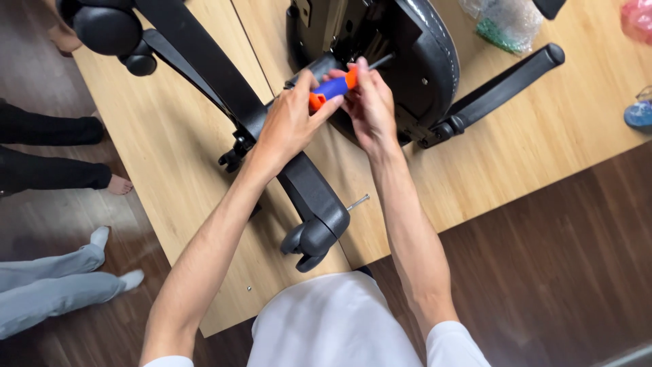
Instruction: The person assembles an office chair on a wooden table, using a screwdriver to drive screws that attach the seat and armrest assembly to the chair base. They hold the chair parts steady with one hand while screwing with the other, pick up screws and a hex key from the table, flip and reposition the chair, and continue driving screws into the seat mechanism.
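Observation:
Both hands hold a screwdriver (333, 87) with a blue and orange handle over an upturned black office chair. My left hand (288, 122) wraps the orange rear end of the handle. My right hand (370, 102) pinches the front of the handle, where the dark shaft points toward the underside of the chair seat (424, 61). A black leg of the chair base (309, 187) with a caster wheel (305, 241) runs under my left forearm. The screwdriver tip is hidden against the chair mechanism.
The chair lies on a light wooden table (516, 156). A loose bolt (358, 202) rests near the table's front edge. One armrest (506, 85) sticks out to the right. Plastic bags (509, 20) sit at the back right. Other people's legs (54, 278) stand at the left on dark flooring.

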